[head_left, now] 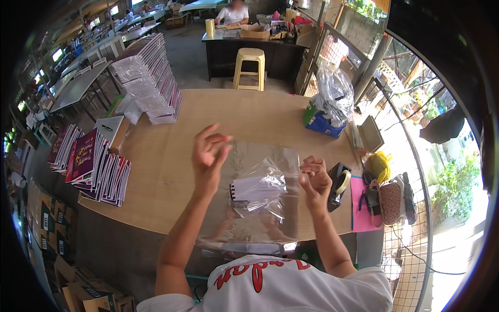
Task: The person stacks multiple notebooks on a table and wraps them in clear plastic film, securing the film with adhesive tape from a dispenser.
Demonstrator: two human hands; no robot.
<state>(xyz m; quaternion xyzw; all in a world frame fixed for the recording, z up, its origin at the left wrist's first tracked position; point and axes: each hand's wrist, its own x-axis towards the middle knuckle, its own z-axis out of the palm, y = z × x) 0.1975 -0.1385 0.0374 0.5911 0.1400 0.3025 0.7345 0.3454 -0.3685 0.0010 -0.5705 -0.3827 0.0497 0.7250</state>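
A thick spiral-bound stack of paper (254, 189) lies wrapped in clear plastic, which bunches up over it. It rests on a larger clear plastic sheet (280, 229) at the near middle of the table. My left hand (209, 156) is raised beside the sheet's far left corner, its fingers loosely bent and apart. On the other side, my right hand (316, 181) hovers between the sheet and a black tape dispenser (338, 184). Its fingers are curled, with the thumb apart from them. Nothing plainly shows in either hand.
A tall stack of plastic-wrapped books (148, 78) stands at the table's far left. Several spiral notebooks (99, 166) pile up at the left edge. A blue box (325, 122) with crumpled plastic sits far right. Scissors (362, 200) lie on a pink sheet (366, 221).
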